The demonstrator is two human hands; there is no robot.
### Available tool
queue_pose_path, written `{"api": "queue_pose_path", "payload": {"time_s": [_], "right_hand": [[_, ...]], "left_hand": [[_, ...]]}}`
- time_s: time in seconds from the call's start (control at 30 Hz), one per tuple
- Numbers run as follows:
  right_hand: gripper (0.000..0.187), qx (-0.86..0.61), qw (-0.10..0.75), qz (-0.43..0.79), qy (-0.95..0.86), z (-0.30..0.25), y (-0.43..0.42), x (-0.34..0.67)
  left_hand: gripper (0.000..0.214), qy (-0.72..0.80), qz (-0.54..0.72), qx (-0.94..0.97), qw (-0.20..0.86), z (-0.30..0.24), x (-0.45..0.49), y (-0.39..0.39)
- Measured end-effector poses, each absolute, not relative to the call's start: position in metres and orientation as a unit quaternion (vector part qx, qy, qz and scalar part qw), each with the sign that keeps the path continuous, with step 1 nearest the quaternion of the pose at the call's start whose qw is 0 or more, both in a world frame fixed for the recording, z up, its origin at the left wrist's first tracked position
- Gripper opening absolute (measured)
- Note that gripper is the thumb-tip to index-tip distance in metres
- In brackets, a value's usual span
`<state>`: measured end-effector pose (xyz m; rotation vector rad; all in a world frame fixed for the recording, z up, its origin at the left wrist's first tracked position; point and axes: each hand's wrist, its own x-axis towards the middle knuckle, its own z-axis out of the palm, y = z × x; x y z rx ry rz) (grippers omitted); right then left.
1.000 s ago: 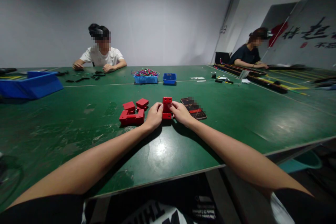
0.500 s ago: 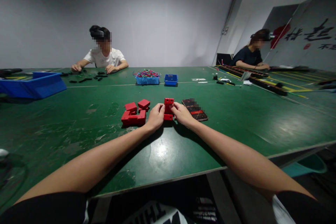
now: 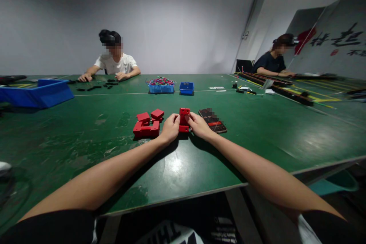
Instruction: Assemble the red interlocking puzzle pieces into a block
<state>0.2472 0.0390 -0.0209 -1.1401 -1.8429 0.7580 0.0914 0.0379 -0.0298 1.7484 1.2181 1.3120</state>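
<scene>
Between my two hands stands a red notched block (image 3: pixel 183 128), with small dark holes in its top and lower parts. My left hand (image 3: pixel 170 126) grips its left side, fingers closed. From the right, my right hand (image 3: pixel 199 125) pinches the same block, thumb near its middle. Just left of my left hand lies a second red notched block (image 3: pixel 146 130), its opening facing away from me. Behind that one are smaller red square pieces (image 3: pixel 157 113), partly overlapping each other. A phone (image 3: pixel 213 120) showing a timer lies right beside my right hand.
Farther back on the green table (image 3: pixel 200 173) are a bin of colourful wires (image 3: pixel 161 88) and a small blue bin (image 3: pixel 187 88). A large blue bin (image 3: pixel 37 94) stands at left. Two people sit across, one by black parts (image 3: pixel 94 88), one by long dark strips (image 3: pixel 291 94).
The view has shifted very slightly. Both hands stay on the red notched block in nearly the same pose. Across the table, the left person's hand has moved a little.
</scene>
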Motion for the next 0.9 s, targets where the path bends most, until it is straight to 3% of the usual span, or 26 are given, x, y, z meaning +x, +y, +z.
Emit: {"api": "queue_pose_path", "payload": {"time_s": [0.9], "right_hand": [[0.032, -0.450, 0.409, 0.273, -0.745, -0.0210, 0.0386, 0.2487]], "left_hand": [[0.020, 0.443, 0.512, 0.659, 0.327, -0.0301, 0.0912, 0.0385]]}}
